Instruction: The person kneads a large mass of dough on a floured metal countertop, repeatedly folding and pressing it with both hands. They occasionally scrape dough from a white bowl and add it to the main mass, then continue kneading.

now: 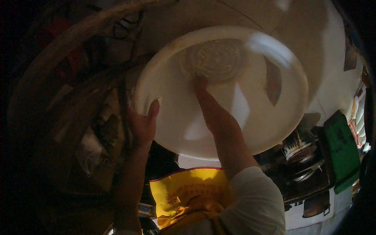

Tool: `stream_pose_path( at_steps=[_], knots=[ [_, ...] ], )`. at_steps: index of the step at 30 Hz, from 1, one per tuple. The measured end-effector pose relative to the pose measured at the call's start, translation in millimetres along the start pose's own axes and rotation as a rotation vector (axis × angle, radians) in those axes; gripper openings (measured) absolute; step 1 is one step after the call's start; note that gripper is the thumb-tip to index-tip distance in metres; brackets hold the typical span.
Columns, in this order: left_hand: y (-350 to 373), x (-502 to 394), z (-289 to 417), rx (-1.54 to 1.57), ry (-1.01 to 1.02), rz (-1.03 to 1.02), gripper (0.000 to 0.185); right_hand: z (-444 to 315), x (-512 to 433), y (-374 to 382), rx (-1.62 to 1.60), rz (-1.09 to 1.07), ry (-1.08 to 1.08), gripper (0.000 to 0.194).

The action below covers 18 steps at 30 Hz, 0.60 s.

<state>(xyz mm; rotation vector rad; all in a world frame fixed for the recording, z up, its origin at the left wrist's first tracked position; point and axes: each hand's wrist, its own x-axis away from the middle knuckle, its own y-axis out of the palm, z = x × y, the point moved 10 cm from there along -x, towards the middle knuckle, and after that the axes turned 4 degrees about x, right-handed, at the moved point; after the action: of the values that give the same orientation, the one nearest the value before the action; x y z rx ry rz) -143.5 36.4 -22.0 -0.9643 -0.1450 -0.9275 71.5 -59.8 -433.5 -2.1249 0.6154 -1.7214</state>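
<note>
A large round white basin [176,117] lies before me, its inside facing up towards the camera. My left hand [143,123] grips its left rim, the thumb over the inner wall and the other fingers mostly hidden behind the edge. My right arm reaches down into the basin. There my right hand [201,83] looks small and dim at the near edge of the round, ridged bottom [218,58]. Its fingers cannot be made out, nor whether they hold anything. Patches of light and a reddish-brown reflection [273,82] show on the basin's wall.
A yellow apron [191,188] with writing covers my front. At the right are a green panel [342,152] and dark, shiny metal ware [302,158]. A clear plastic bag [89,152] lies in shadow at the left. Light floor tiles [311,58] extend beyond the basin.
</note>
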Motion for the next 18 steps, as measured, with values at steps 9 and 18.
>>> stream_pose_path(
  at_steps=[9,18],
  knots=[
    [3.2,-0.4,12.3,0.073,0.016,-0.062,0.054,-60.6,-134.6,-47.0,-0.814,-0.051,-0.148,0.048],
    [8.2,2.7,14.9,0.128,0.012,-0.049,0.052,-74.5,-43.4,-68.7,-0.539,0.184,-0.348,0.045]
  ],
)
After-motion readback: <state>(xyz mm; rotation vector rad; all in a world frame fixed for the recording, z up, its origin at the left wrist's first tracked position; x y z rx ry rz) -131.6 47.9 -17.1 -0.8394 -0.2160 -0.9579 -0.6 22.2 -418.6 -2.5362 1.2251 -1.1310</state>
